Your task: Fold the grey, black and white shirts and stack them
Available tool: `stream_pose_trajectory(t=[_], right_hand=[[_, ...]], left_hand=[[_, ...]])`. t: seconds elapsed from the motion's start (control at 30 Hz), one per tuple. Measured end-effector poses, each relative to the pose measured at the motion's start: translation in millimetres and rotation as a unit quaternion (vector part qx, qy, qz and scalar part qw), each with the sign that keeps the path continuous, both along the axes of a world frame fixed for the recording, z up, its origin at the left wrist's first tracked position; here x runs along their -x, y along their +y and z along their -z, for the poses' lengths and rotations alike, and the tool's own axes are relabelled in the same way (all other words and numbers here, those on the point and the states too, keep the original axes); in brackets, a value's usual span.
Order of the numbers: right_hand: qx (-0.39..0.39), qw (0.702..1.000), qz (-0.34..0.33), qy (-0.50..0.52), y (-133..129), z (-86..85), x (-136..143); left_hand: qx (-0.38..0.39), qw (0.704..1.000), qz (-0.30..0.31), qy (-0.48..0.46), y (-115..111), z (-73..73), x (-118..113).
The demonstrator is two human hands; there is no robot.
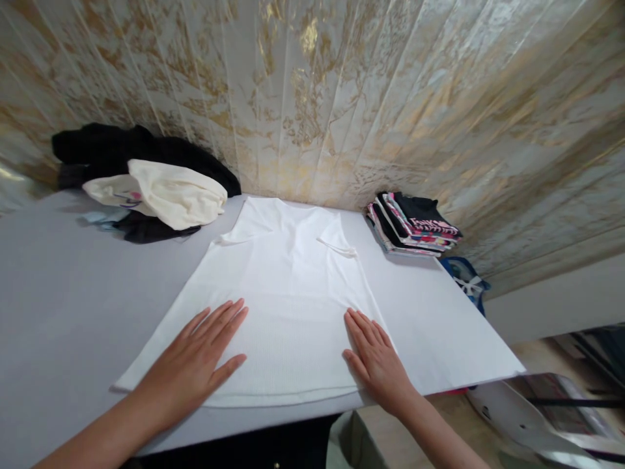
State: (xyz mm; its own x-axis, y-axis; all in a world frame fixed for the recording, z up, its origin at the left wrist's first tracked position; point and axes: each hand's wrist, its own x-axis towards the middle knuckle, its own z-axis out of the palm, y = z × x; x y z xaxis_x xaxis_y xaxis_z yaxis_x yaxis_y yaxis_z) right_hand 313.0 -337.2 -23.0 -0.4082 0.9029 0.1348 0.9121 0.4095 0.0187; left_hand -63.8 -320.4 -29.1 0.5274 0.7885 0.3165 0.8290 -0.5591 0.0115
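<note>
A white short-sleeved T-shirt [293,312] lies spread out on the table, its neck end toward the curtain and its hem near the front edge. My left hand [195,358] rests flat on the shirt's lower left part, fingers stretched and thumb apart. On the lower right part lies my right hand [374,358], also flat, with its fingers extended. Neither hand grips the cloth. Both sleeves lie folded inward over the shirt, and a few soft creases run below the neck.
A loose heap of clothes, with a cream garment [178,195] over a black one [141,146], lies at the back left. At the back right stands a stack of folded clothes [415,225]. The table [439,326] ends at a gold-patterned curtain [303,98]. A blue item [463,273] sits beyond its right edge.
</note>
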Motion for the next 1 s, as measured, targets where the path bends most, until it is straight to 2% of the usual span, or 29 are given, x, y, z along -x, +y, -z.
stream_pose_trajectory(t=[0.23, 0.37, 0.5, 0.63, 0.8, 0.9, 1.0], right_hand=[[0.006, 0.997, 0.07, 0.034, -11, 6.8, -25], [0.004, 0.987, 0.081, 0.137, 7, -2.1, -42], [-0.03, 0.967, 0.147, 0.205, 32, -17.4, -64], [0.062, 0.946, 0.211, 0.237, 33, -27.9, -76], [0.202, 0.898, 0.215, 0.326, 18, -36.8, -63], [0.237, 0.874, 0.224, 0.359, 12, -38.7, -53], [0.25, 0.868, 0.23, 0.363, 9, -38.8, -48]], left_hand=[[-0.037, 0.999, 0.005, -0.007, -1, 7.3, -1], [-0.02, 1.0, -0.021, 0.009, 12, 2.3, 7], [0.014, 0.995, -0.099, 0.02, 33, -1.0, 22], [0.029, 0.991, -0.125, 0.023, 38, 4.6, 30], [0.034, 0.99, -0.135, 0.011, 31, 1.9, 27], [0.034, 0.991, -0.127, 0.014, 31, -0.8, 25], [0.03, 0.992, -0.122, 0.018, 33, -0.6, 25]])
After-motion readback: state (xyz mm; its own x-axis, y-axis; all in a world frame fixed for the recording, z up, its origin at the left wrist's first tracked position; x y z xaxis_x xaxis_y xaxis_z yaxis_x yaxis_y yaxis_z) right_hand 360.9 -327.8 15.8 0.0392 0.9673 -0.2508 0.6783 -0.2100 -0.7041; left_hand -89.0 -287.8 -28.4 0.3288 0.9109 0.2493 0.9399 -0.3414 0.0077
